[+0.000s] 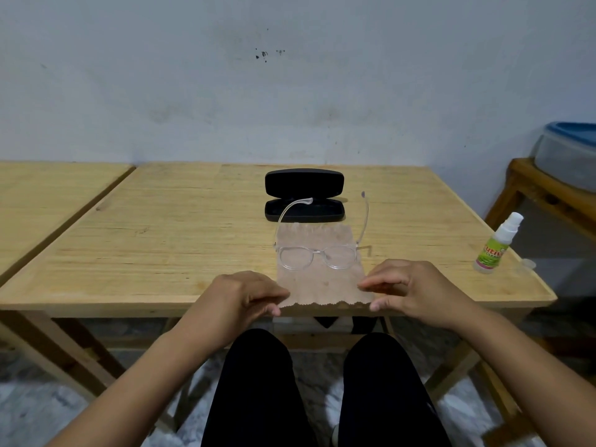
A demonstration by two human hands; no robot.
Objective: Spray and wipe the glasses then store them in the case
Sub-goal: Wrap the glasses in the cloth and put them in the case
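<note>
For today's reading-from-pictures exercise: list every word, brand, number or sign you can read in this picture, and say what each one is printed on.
"utiv": red letters, cut off at both ends, on the green label of the spray bottle.
"CLEA": smaller white letters below it on the same label, also cut off by the bottle's curve.
Other print on that label is too small to read.
The black case, glasses and cloth show no text.

glasses (317,254) on cloth (322,279) | left hand (245,293), right hand (409,290) pinch cloth's near corners | case (304,195) open
</note>
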